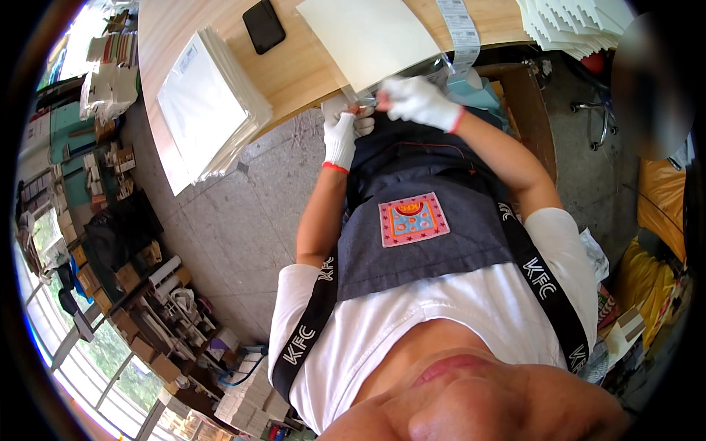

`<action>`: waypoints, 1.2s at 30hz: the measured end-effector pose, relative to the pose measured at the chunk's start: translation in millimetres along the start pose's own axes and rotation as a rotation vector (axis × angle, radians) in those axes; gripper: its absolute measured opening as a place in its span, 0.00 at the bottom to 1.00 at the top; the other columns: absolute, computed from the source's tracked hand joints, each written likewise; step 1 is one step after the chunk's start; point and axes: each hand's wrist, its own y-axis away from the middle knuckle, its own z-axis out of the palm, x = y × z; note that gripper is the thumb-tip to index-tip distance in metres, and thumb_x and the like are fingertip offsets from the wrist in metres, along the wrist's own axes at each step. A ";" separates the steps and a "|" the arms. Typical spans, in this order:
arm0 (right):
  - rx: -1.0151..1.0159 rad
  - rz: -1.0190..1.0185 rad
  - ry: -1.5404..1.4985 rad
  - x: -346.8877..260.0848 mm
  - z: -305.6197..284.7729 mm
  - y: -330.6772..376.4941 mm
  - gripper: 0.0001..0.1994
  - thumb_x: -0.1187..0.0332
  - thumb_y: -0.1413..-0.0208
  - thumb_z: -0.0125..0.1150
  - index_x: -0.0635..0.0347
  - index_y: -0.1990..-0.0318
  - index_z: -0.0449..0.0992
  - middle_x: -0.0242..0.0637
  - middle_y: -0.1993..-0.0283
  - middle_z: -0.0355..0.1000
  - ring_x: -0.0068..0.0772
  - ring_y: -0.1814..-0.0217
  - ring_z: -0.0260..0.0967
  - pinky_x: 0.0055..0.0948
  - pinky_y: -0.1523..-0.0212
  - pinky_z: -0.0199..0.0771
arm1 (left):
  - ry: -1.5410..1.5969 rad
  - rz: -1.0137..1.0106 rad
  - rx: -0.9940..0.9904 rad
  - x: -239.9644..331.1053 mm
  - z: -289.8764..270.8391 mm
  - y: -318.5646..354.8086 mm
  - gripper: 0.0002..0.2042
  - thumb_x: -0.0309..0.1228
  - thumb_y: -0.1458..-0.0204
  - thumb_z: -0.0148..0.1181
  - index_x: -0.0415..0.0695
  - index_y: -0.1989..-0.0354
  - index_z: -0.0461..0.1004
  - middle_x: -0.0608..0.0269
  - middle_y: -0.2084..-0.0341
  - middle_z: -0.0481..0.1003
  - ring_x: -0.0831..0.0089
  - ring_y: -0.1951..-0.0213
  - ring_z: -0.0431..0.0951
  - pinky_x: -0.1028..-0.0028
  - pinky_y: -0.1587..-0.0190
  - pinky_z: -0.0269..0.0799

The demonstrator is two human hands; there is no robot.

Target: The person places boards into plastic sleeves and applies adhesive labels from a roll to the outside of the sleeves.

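Both my hands wear white knit gloves with red cuffs, and bare fingertips show. They meet at the table's near edge, in front of my dark apron. My left hand point(344, 134) is closed, its thumb and fingers curled together; what lies in them is hidden. Slightly smeared, my right hand point(421, 103) is also closed, its fingertips beside the left ones; anything in them is too small to make out. Just beyond, a cream-white flat sheet or board point(371, 37) lies on the table point(301, 77), with crumpled clear plastic film point(441, 70) at its near edge.
Left on the table is a plastic-wrapped white stack point(206, 103), with a black phone point(263, 26) beyond it. A printed label strip point(461, 33) hangs over the edge. Fanned white sheets point(577, 22) lie far right. Below stand a cardboard box point(531, 103) and a wheeled chair point(597, 121).
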 end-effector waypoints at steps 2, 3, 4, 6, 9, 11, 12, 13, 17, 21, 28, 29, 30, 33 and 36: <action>0.543 -0.082 -0.495 37.0 -44.8 35.2 0.05 0.75 0.46 0.48 0.63 0.64 0.71 0.34 0.71 0.72 0.18 0.77 0.67 0.16 0.79 0.64 | -0.009 0.007 0.033 -0.4 -4.5 7.8 0.13 0.34 0.44 0.52 0.33 0.66 0.73 0.49 0.69 0.78 0.70 0.77 0.78 0.73 0.73 0.77; 0.892 -0.018 -0.590 67.8 -82.1 53.9 0.06 0.73 0.44 0.47 0.65 0.65 0.71 0.32 0.72 0.71 0.17 0.77 0.64 0.16 0.80 0.62 | -0.101 0.011 0.019 2.9 -6.3 11.3 0.14 0.35 0.44 0.53 0.33 0.66 0.73 0.50 0.69 0.78 0.71 0.76 0.78 0.75 0.72 0.76; 0.525 -0.260 -1.145 138.6 -150.7 90.3 0.07 0.72 0.43 0.46 0.63 0.65 0.72 0.32 0.73 0.70 0.20 0.79 0.63 0.19 0.80 0.62 | -0.148 0.015 0.004 5.9 -5.3 14.2 0.14 0.35 0.44 0.53 0.33 0.65 0.74 0.50 0.68 0.78 0.72 0.76 0.78 0.76 0.72 0.76; 0.973 0.152 -0.633 216.4 -195.8 164.9 0.08 0.68 0.44 0.51 0.62 0.65 0.74 0.32 0.72 0.71 0.26 0.72 0.67 0.26 0.70 0.69 | -0.212 0.044 -0.045 5.7 -14.0 13.2 0.11 0.33 0.44 0.53 0.37 0.63 0.75 0.54 0.70 0.78 0.74 0.76 0.77 0.76 0.72 0.74; 0.278 0.815 0.753 192.6 -167.6 207.0 0.11 0.63 0.48 0.54 0.62 0.64 0.75 0.42 0.62 0.74 0.42 0.57 0.71 0.38 0.55 0.70 | -0.754 0.558 0.242 3.8 -21.5 15.9 0.06 0.27 0.47 0.56 0.43 0.62 0.76 0.57 0.71 0.78 0.70 0.75 0.76 0.73 0.71 0.73; 0.093 0.810 1.076 155.0 -151.6 176.9 0.18 0.56 0.48 0.51 0.57 0.56 0.74 0.48 0.57 0.74 0.48 0.53 0.71 0.44 0.54 0.71 | -1.226 1.070 0.319 6.2 -24.6 4.3 0.11 0.22 0.54 0.59 0.47 0.62 0.76 0.59 0.68 0.74 0.63 0.68 0.74 0.66 0.66 0.71; 0.314 0.618 0.934 102.8 -137.9 153.5 0.16 0.54 0.48 0.49 0.53 0.59 0.73 0.46 0.61 0.74 0.48 0.57 0.71 0.47 0.59 0.69 | -1.328 1.259 0.280 20.4 -13.3 1.8 0.12 0.22 0.56 0.60 0.47 0.62 0.76 0.59 0.66 0.74 0.61 0.66 0.73 0.64 0.65 0.71; 0.487 0.499 0.931 82.1 -123.2 131.8 0.12 0.56 0.48 0.51 0.52 0.62 0.71 0.44 0.64 0.74 0.47 0.61 0.72 0.47 0.63 0.68 | -1.423 1.459 0.230 30.9 -3.5 -0.1 0.12 0.22 0.57 0.61 0.47 0.62 0.75 0.60 0.65 0.73 0.60 0.64 0.72 0.63 0.64 0.71; 0.558 -0.435 1.308 31.4 -81.9 56.2 0.26 0.71 0.61 0.62 0.46 0.48 0.71 0.28 0.47 0.68 0.33 0.46 0.65 0.31 0.50 0.67 | -1.249 1.577 0.011 31.7 6.4 -17.1 0.19 0.22 0.67 0.66 0.48 0.62 0.75 0.65 0.62 0.73 0.62 0.61 0.73 0.60 0.59 0.70; 0.521 -0.553 0.871 82.7 -70.0 22.5 0.20 0.74 0.64 0.66 0.52 0.58 0.74 0.31 0.53 0.69 0.33 0.53 0.68 0.31 0.53 0.69 | -1.259 1.421 -0.003 30.1 -2.0 -2.8 0.11 0.25 0.64 0.66 0.47 0.68 0.77 0.69 0.64 0.75 0.65 0.59 0.73 0.64 0.56 0.71; 0.908 0.079 0.140 68.2 -28.3 -2.8 0.12 0.62 0.47 0.60 0.59 0.63 0.67 0.37 0.75 0.71 0.35 0.72 0.71 0.33 0.68 0.68 | 0.000 0.546 0.387 -7.9 15.1 -14.8 0.03 0.25 0.49 0.55 0.45 0.66 0.72 0.70 0.74 0.70 0.80 0.74 0.69 0.75 0.64 0.70; 1.018 0.025 0.125 72.9 -31.5 1.8 0.12 0.61 0.47 0.59 0.58 0.63 0.67 0.37 0.75 0.71 0.35 0.72 0.71 0.33 0.69 0.68 | 0.278 0.484 0.380 -8.3 22.8 -17.4 0.04 0.25 0.49 0.55 0.46 0.65 0.71 0.72 0.74 0.70 0.81 0.74 0.68 0.74 0.65 0.71; 1.118 -0.038 0.110 79.5 -35.6 5.1 0.12 0.61 0.46 0.58 0.57 0.63 0.67 0.37 0.75 0.71 0.35 0.73 0.70 0.33 0.69 0.68 | 0.407 0.438 0.276 -19.5 3.7 -20.4 0.05 0.24 0.46 0.50 0.45 0.62 0.67 0.69 0.72 0.71 0.78 0.72 0.71 0.68 0.63 0.74; 1.300 0.129 -0.282 110.9 -65.8 31.8 0.13 0.57 0.46 0.56 0.55 0.61 0.67 0.41 0.70 0.73 0.43 0.68 0.73 0.36 0.67 0.71 | 0.672 0.148 0.415 -49.4 -5.1 -21.6 0.05 0.22 0.47 0.48 0.45 0.64 0.68 0.67 0.71 0.72 0.75 0.71 0.72 0.68 0.63 0.74; 0.910 0.483 0.413 145.0 -93.3 55.6 0.25 0.52 0.58 0.58 0.54 0.53 0.67 0.44 0.58 0.73 0.52 0.52 0.69 0.43 0.53 0.66 | 0.383 0.011 0.156 -56.0 18.5 -16.1 0.10 0.26 0.46 0.47 0.45 0.55 0.67 0.59 0.63 0.73 0.72 0.70 0.74 0.64 0.62 0.75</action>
